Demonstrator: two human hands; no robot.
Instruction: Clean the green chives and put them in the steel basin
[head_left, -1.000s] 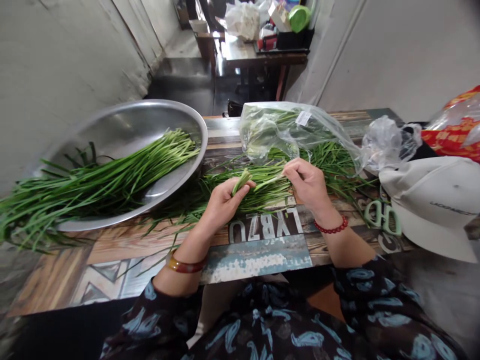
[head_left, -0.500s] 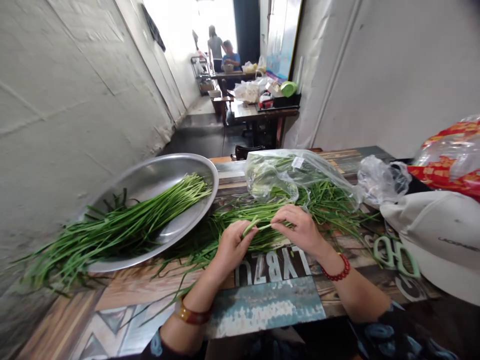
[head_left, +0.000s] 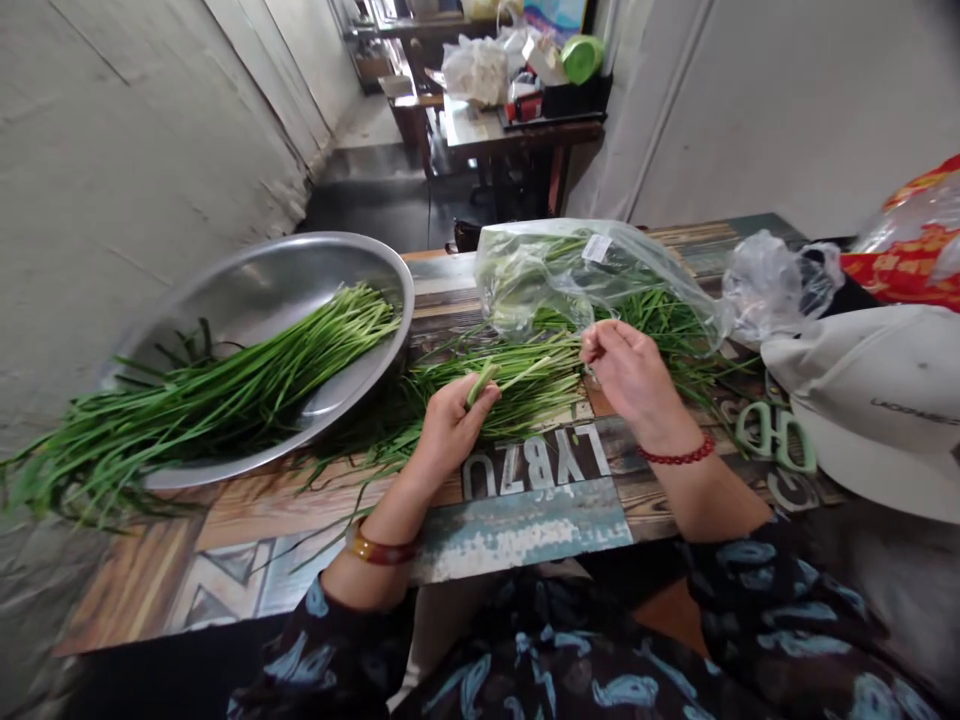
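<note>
My left hand point(head_left: 452, 422) is closed around a few garlic chives point(head_left: 482, 383), their pale cut ends poking up past the thumb. To its right, my right hand point(head_left: 630, 385) is raised with the fingertips pinched together; whatever may be between them is too small to make out. Under and behind both hands lies a loose pile of chives point(head_left: 536, 400) on the table. A clear plastic bag point(head_left: 517, 265) with more chives inside rests just beyond. At the left, a wide steel basin point(head_left: 262, 290) holds a big bunch of chives point(head_left: 292, 385), whose leaves hang over its rim.
Green-handled scissors point(head_left: 776, 437) lie on the wood-patterned table point(head_left: 525, 535) at the right, beside a white cap point(head_left: 877, 400). Behind them are a crumpled clear bag point(head_left: 772, 280) and a red printed bag point(head_left: 911, 260). Another table point(head_left: 480, 130) with bags stands farther back.
My right hand has come away from the stalk at my left hand and moved right, its fingers now pinched. My view has tilted down, so the people at the back are out of sight.
</note>
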